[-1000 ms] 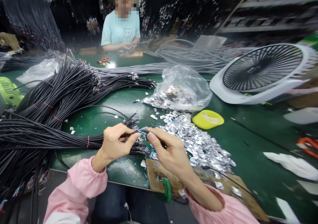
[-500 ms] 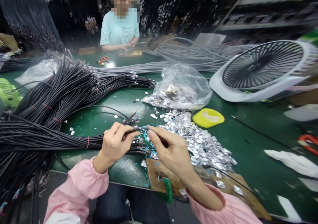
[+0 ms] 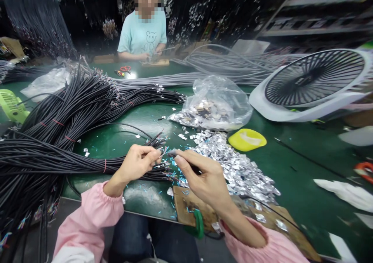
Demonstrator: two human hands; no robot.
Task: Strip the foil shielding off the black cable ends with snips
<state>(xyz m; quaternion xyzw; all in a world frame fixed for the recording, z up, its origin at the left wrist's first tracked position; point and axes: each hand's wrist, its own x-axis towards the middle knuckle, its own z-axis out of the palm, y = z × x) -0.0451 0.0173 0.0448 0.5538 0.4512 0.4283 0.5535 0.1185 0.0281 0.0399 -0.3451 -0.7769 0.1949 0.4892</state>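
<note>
Near the middle of the view, my left hand (image 3: 140,161) pinches the end of a black cable, whose thin coloured wires (image 3: 164,152) stick out to the right. My right hand (image 3: 204,173) is closed around a slim, dark grey tool (image 3: 172,153); its tip meets the wires, and its kind is hidden by my fingers. Beneath my left hand lies a thick bundle of black cables (image 3: 72,160), tied with a red band, with stripped wire ends fanning out. Small blue bits of insulation (image 3: 145,191) are scattered around them.
A heap of silver foil scraps (image 3: 241,169) lies beyond my right hand, beside a clear plastic bag (image 3: 218,103) and a yellow dish (image 3: 247,139). A wooden board (image 3: 186,206) with a green loop sits at the edge. A white fan (image 3: 314,80) stands right; a person (image 3: 142,35) works opposite.
My left hand has shifted slightly and its fingertips now pinch closer to the wires. The tool's tip stays at the wires. The whole view has moved a little.
</note>
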